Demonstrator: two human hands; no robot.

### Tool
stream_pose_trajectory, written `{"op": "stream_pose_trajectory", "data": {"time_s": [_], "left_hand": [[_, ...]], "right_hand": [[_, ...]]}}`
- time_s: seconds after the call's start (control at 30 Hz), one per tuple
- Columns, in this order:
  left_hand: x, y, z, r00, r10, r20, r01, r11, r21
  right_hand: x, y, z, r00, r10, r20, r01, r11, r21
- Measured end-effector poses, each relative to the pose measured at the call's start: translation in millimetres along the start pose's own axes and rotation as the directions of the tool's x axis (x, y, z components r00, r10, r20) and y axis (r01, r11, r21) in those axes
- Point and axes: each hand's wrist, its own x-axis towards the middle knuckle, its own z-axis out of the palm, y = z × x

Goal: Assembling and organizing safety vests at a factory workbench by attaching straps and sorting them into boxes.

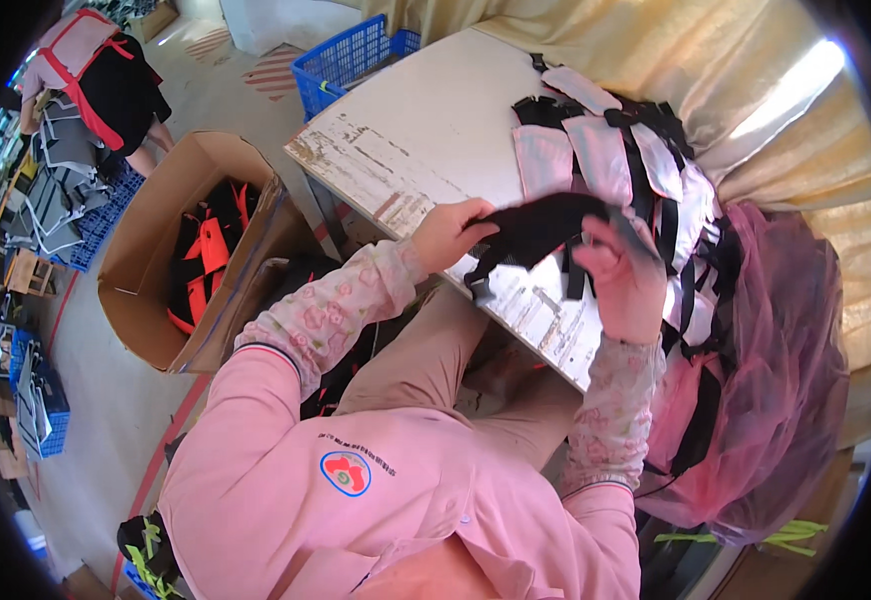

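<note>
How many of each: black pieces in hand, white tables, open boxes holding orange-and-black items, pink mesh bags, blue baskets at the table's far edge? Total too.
Held black piece: 1
White table: 1
Open cardboard box with orange-and-black items: 1
Pink mesh bag: 1
Far-edge blue basket: 1
Total: 5

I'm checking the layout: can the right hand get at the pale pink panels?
Probably yes: the right hand is close to the pale pink panels, with no visible barrier, though it's holding the black piece.
</note>
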Motion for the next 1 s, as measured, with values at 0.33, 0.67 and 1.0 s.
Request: {"op": "stream_pose_trajectory", "data": {"time_s": [0.33, 0.67, 1.0], "left_hand": [[-28.6, -32.1, 38.9, 0.999, 0.018, 0.051, -0.038, 0.903, 0.428], [-38.2, -45.5, 59.6, 0.97, 0.178, 0.168, -0.241, 0.815, 0.527], [-40.3, -39.1, 52.8, 0.951, 0.238, 0.198, -0.308, 0.798, 0.518]], "right_hand": [[-68.1, 166.3, -2.2, 0.993, 0.039, 0.108, 0.048, 0.713, -0.7], [-58.2, 181.4, 16.8, 0.999, -0.035, -0.001, 0.014, 0.44, -0.898], [-45.3, 202.8, 15.6, 0.969, -0.065, -0.239, -0.106, 0.765, -0.636]]}}
